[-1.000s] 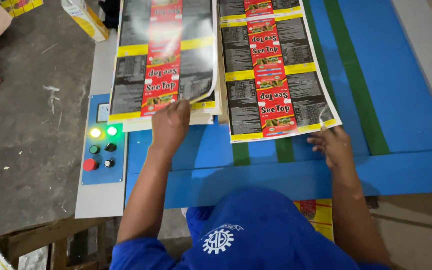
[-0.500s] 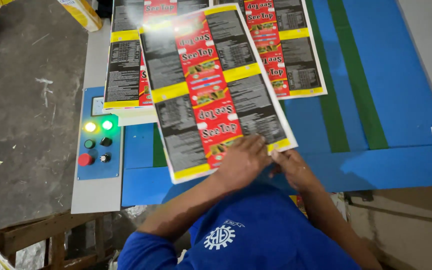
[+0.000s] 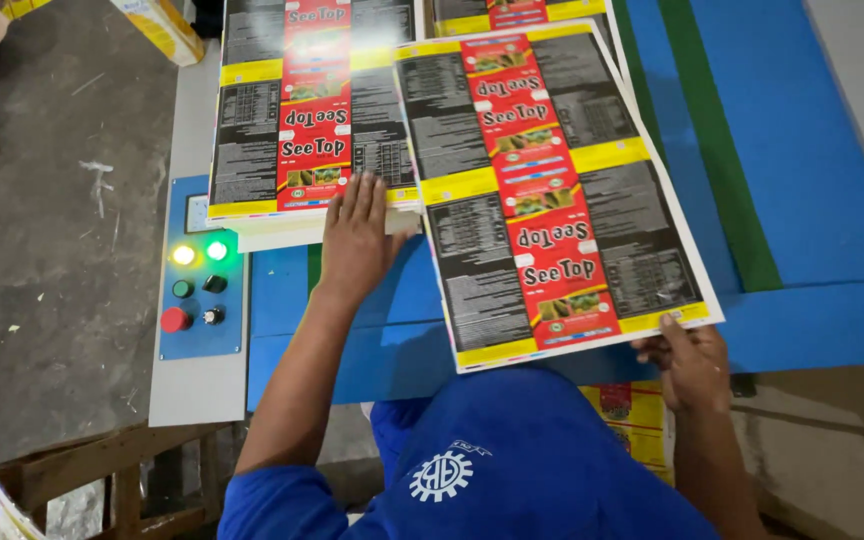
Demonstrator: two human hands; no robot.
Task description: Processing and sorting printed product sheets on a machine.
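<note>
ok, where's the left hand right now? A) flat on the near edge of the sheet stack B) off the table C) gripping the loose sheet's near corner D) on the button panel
A: the left hand lies flat on the near edge of the stack, while the right hand holds the loose sheet at its near corner.

A printed sheet (image 3: 552, 190) of black, yellow and red labels lies tilted, overlapping a similar stack (image 3: 302, 110).

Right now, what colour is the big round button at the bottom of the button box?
Red, seen in the head view.
</note>
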